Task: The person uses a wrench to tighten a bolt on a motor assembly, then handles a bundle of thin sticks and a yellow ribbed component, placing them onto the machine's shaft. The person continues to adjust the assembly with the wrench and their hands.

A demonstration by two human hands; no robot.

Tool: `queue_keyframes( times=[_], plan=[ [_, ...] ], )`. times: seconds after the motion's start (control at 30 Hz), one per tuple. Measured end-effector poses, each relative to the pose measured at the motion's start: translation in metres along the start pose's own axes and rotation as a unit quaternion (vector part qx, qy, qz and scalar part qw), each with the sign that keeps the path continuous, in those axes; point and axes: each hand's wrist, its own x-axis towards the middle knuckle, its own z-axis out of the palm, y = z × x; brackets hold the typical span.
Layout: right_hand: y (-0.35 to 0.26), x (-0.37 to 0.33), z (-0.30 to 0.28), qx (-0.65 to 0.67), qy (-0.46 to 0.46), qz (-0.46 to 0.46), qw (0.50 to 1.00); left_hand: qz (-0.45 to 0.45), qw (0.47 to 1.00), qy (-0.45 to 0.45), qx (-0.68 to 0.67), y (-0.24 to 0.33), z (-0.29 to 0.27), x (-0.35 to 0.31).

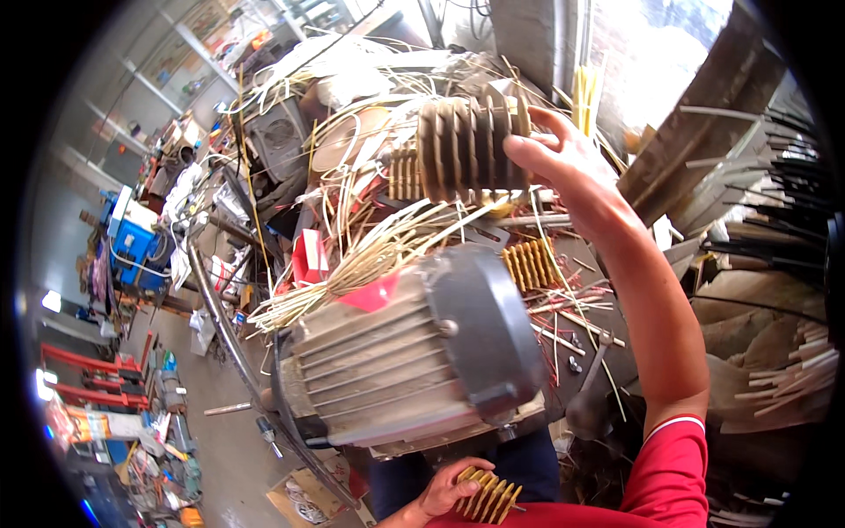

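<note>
My right hand reaches far forward and grips one end of a large dark ribbed coil former, a stack of round discs on a core. Close to my body, my left hand is closed around a smaller yellow ribbed former with a thin pin at its end. Between the hands lies a big grey electric motor with a finned housing and a dark end cover. Another yellow ribbed former rests beyond the cover. A tan one is partly hidden behind the large former.
A bundle of pale sleeving tubes spreads behind the motor, beside a red piece. A wrench lies to the right. A curved metal bar runs along the left. Black strands jut in at far right.
</note>
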Motion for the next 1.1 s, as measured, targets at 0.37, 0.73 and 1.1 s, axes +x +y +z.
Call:
queue_keyframes(
  times=[0.37,0.73,1.1],
  plan=[
    [0.009,0.147,0.174,-0.237,-0.214,-0.13,0.939,0.071,0.989,0.082,-0.098,-0.047,-0.033,-0.007],
    [0.093,0.143,0.166,-0.481,-0.147,-0.273,0.82,0.065,0.984,0.161,-0.032,-0.027,-0.026,-0.013],
    [0.1,-0.048,-0.042,-0.493,-0.048,0.012,0.868,0.022,0.994,0.109,-0.023,0.0,0.008,-0.007]
  ],
)
